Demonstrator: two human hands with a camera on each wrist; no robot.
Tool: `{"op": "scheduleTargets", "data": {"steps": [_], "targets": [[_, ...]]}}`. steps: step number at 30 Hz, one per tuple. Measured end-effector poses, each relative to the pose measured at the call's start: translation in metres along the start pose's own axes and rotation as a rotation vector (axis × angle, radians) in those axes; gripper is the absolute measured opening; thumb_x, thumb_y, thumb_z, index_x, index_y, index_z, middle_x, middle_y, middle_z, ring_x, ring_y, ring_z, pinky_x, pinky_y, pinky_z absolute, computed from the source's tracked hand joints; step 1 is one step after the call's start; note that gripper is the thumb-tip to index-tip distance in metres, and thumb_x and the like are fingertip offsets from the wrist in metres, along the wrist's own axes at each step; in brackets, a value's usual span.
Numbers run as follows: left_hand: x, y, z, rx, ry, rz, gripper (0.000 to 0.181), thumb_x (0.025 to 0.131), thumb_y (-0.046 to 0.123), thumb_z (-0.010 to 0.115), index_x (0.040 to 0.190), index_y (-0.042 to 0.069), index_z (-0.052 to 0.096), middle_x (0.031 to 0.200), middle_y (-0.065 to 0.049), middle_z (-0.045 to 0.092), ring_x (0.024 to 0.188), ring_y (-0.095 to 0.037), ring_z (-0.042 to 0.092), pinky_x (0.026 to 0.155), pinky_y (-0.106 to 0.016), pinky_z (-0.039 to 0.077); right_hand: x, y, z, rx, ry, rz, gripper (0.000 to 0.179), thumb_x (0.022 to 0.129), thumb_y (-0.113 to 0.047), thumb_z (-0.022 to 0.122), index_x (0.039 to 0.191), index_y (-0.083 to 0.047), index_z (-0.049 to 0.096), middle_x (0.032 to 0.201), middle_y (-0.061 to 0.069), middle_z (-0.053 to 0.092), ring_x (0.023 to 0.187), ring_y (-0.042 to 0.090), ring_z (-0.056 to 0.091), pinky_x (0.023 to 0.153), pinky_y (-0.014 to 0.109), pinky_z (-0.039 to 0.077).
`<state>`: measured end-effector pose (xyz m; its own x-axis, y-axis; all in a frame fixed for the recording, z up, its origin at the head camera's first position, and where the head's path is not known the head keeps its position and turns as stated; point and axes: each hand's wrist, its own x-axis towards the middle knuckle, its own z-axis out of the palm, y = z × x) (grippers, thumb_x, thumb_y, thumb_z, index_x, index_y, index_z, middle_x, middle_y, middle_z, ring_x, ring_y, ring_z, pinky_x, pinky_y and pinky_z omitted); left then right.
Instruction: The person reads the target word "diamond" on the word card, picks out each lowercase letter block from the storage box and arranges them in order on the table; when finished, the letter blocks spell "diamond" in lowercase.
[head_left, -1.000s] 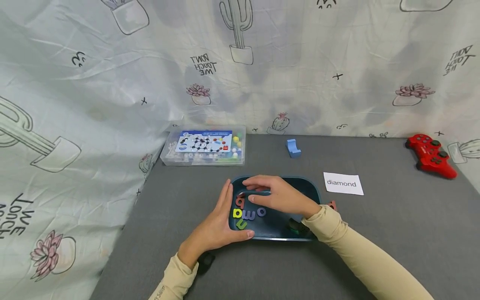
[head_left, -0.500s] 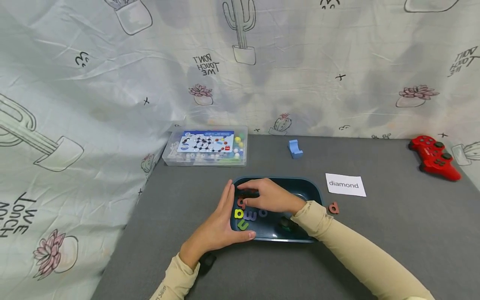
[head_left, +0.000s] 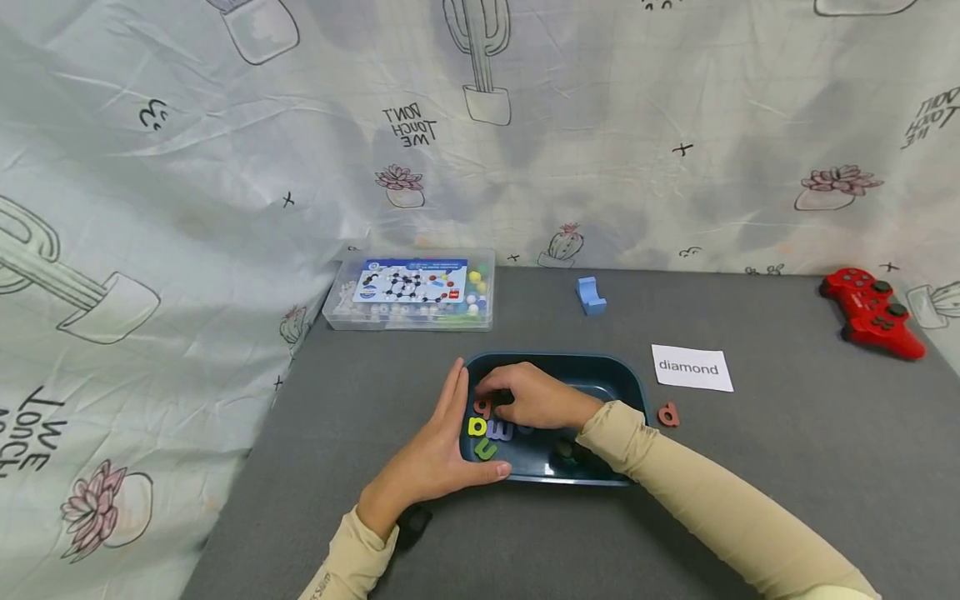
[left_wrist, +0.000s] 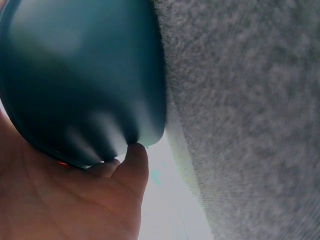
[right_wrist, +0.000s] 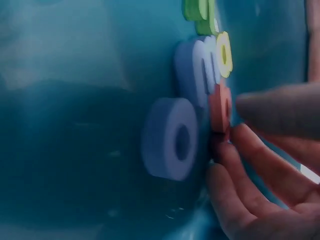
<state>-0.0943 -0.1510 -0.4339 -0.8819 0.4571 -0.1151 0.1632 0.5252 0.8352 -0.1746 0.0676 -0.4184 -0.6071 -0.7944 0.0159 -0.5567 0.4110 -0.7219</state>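
Note:
My left hand (head_left: pixel 431 450) steadies the left end of a dark teal tray (head_left: pixel 558 477), fingers straight along its side wall, thumb along the front rim. In the left wrist view, fingertips touch the tray's outer wall (left_wrist: pixel 90 75). My right hand (head_left: pixel 536 396) reaches into the tray's left part, fingers bent down and thumb apart from them. Its fingertips (right_wrist: pixel 227 172) touch a dark red piece (right_wrist: pixel 218 142) beside a red letter (head_left: pixel 482 407). Close by lie a yellow letter (head_left: pixel 477 427), a purple m (head_left: pixel 498 430), a green letter (head_left: pixel 485 449) and a purple o (right_wrist: pixel 170 140).
A red letter (head_left: pixel 667 415) lies outside the tray, below a card (head_left: pixel 692 367) reading "diamond". Behind stand a clear box (head_left: pixel 408 292) of small parts and a blue block (head_left: pixel 591 296). A red game controller (head_left: pixel 873 313) lies far right. A patterned curtain (head_left: pixel 600 125) closes the back.
My right hand has moved slightly left and lowered into the tray, its fingers bending more. The red letter outside the tray has come into full view. My left hand keeps its place.

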Motion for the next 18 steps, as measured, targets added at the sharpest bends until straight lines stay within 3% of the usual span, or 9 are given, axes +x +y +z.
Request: {"op": "scheduleTargets", "data": {"steps": [9, 18], "targets": [[0.0, -0.001, 0.001, 0.01, 0.005, 0.006, 0.132, 0.089, 0.049, 0.087, 0.171, 0.024, -0.012, 0.177, 0.001, -0.022, 0.162, -0.029, 0.007, 0.123, -0.059, 0.027, 0.001, 0.001, 0.011, -0.099, 0.043, -0.037, 0.026, 0.096, 0.011, 0.068, 0.118, -0.001, 0.078, 0.114, 0.008, 0.069, 0.104, 0.021, 0.062, 0.098, 0.042, 0.054], [0.0, 0.001, -0.001, -0.002, -0.005, 0.008, 0.13, 0.09, 0.048, 0.086, 0.171, 0.023, -0.013, 0.177, 0.001, -0.023, 0.162, -0.031, 0.003, 0.122, -0.062, 0.027, 0.0, 0.0, 0.007, -0.049, 0.106, -0.024, 0.02, 0.1, 0.008, 0.068, 0.115, 0.0, 0.079, 0.107, 0.008, 0.073, 0.095, 0.015, 0.066, 0.091, 0.031, 0.059]]}}
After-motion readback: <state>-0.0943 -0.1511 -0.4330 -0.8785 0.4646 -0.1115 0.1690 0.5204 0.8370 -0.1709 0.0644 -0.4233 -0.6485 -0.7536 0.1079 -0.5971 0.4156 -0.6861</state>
